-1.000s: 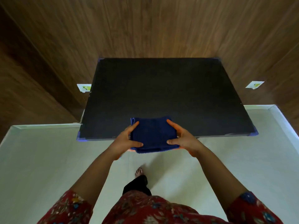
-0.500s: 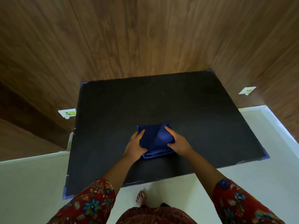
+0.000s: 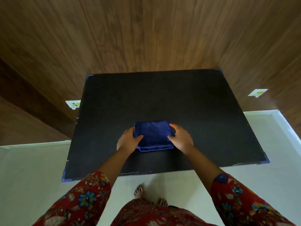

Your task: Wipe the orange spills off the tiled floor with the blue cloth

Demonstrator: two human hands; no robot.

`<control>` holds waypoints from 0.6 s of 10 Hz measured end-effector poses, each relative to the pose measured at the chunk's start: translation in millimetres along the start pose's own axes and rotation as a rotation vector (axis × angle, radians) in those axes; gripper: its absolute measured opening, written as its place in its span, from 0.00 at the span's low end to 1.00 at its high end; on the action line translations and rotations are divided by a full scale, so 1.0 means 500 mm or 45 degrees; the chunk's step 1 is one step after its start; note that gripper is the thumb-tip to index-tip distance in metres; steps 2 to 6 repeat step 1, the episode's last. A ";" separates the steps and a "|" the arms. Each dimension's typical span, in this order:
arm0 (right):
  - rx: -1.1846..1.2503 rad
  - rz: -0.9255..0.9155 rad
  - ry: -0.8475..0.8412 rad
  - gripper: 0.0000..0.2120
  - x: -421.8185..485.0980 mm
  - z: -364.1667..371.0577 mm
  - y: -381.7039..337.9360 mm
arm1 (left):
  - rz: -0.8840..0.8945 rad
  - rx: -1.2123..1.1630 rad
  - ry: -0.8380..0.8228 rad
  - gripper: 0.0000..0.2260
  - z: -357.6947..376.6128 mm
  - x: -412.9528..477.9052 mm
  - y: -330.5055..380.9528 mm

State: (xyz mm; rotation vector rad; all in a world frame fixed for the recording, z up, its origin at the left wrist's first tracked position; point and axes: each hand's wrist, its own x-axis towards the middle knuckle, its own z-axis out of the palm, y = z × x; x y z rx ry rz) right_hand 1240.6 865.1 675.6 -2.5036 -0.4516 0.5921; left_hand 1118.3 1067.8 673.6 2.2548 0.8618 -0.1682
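The folded blue cloth [image 3: 154, 136] lies flat on the black tabletop [image 3: 162, 95], near its front middle. My left hand [image 3: 127, 141] holds the cloth's left edge, thumb on top and fingers curled at the side. My right hand [image 3: 181, 138] holds the right edge the same way. The pale tiled floor [image 3: 32, 168] shows below and beside the table. No orange spill is visible on the tiles in view.
Wooden wall panels [image 3: 146, 38] rise behind the table. Two small white fittings, one at the left [image 3: 73, 104] and one at the right [image 3: 257, 92], stick out from the wall. My bare feet [image 3: 138, 190] stand on the tiles just before the table's front edge.
I stepped closer to the table. The cloth moved from its front edge, held in the air, to lying flat further in on the black top, both hands still at its sides.
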 end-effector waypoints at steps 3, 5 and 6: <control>0.273 0.040 0.083 0.21 0.009 -0.036 -0.018 | -0.040 -0.181 0.147 0.19 -0.028 -0.016 0.027; 0.273 0.040 0.083 0.21 0.009 -0.036 -0.018 | -0.040 -0.181 0.147 0.19 -0.028 -0.016 0.027; 0.273 0.040 0.083 0.21 0.009 -0.036 -0.018 | -0.040 -0.181 0.147 0.19 -0.028 -0.016 0.027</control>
